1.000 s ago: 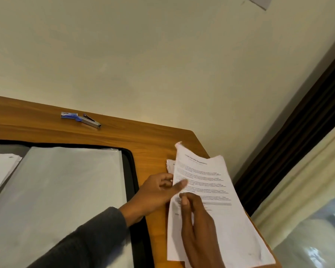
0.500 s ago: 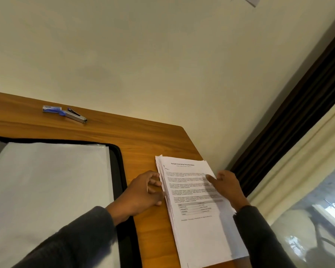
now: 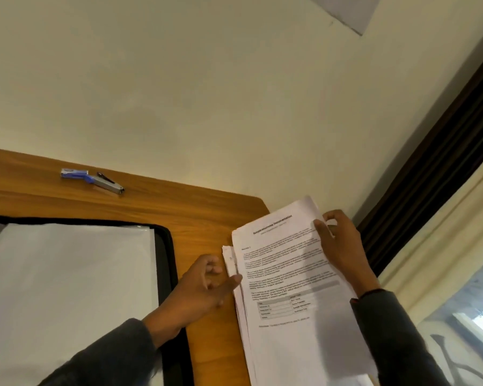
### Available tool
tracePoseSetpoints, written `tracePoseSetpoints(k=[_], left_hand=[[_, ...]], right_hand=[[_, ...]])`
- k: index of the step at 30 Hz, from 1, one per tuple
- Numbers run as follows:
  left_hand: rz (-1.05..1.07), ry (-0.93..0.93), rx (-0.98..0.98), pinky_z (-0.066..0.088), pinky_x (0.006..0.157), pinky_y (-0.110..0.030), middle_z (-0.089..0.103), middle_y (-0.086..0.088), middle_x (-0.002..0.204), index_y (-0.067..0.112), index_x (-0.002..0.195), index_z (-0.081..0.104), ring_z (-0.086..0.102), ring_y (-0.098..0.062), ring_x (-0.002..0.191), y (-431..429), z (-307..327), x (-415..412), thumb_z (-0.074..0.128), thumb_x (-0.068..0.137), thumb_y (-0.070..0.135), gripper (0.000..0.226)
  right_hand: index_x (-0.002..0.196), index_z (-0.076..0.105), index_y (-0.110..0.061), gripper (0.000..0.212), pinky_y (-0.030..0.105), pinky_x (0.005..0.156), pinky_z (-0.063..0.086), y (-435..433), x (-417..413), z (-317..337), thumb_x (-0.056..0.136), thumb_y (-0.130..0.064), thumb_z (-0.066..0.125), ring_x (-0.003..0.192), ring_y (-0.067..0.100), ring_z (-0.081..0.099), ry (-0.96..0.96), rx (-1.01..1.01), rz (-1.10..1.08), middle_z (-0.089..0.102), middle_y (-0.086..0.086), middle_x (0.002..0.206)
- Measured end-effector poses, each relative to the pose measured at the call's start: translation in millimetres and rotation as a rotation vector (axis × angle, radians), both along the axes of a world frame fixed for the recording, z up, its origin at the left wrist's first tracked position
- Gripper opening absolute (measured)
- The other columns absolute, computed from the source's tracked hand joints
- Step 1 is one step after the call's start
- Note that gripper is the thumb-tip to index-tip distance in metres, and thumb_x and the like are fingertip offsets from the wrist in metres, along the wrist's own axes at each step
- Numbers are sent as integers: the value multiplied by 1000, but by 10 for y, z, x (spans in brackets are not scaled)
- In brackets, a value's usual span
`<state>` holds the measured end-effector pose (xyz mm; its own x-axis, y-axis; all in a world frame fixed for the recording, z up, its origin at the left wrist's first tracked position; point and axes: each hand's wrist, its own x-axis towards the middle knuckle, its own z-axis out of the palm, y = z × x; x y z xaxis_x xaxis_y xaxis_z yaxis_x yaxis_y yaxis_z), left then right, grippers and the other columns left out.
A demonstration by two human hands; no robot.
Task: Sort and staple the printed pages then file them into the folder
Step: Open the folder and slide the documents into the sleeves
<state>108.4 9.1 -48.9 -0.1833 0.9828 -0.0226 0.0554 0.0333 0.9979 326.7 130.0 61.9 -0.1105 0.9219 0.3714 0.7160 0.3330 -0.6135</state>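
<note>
The left grip [image 3: 204,291], right of the stapler [image 3: 92,181] and open folder [image 3: 67,288], lies loosely open, fingertips touching the left edge of the printed pages [image 3: 228,259] stacked at the right corner of the counter [image 3: 201,218] — the right grip [image 3: 343,252] pinches the raised right edge of the top sheet [image 3: 290,274].

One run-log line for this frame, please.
sorting | right hand grips top page | left hand touches page stack | stapler idle on desk

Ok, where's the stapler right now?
In the head view, the stapler lies on the desk at upper left, just beyond the open folder.
</note>
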Motion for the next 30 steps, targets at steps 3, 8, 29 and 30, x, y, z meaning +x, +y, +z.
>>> tracePoseSetpoints(k=[3, 8, 29, 30], left_hand=[[67, -117, 22, 48, 74, -17, 52, 10, 122, 31, 132, 39, 55, -8, 106, 35, 107, -127, 70, 55, 74, 93], [80, -402, 141, 53, 93, -42, 64, 9, 116, 32, 122, 54, 63, -17, 107, 27, 301, -450, 82, 27, 74, 108], [269, -380, 395, 60, 78, -37, 75, 15, 102, 38, 109, 64, 72, -15, 95, -75, 486, -833, 79, 71, 47, 42], [300, -367, 404, 60, 76, -34, 75, 16, 99, 38, 107, 64, 72, -15, 94, -65, 493, -835, 76, 74, 39, 35]], right_hand=[[109, 51, -19, 14, 28, 55, 59, -225, -124, 511, 98, -29, 53, 70, 18, 73, 142, 103, 105, 71, 3, 96], [111, 50, -20, 19, 42, 64, 61, -510, -406, 1119, 97, -32, 55, 71, 25, 75, 397, 136, 246, 77, 7, 86], [112, 60, -21, 38, 23, 68, 58, -429, -1017, 222, 80, -39, 70, 86, 10, 73, 430, -90, 446, 75, -1, 103], [117, 61, -24, 42, 25, 72, 59, -445, -983, 79, 80, -41, 71, 91, 9, 72, 377, -153, 455, 74, -4, 109]])
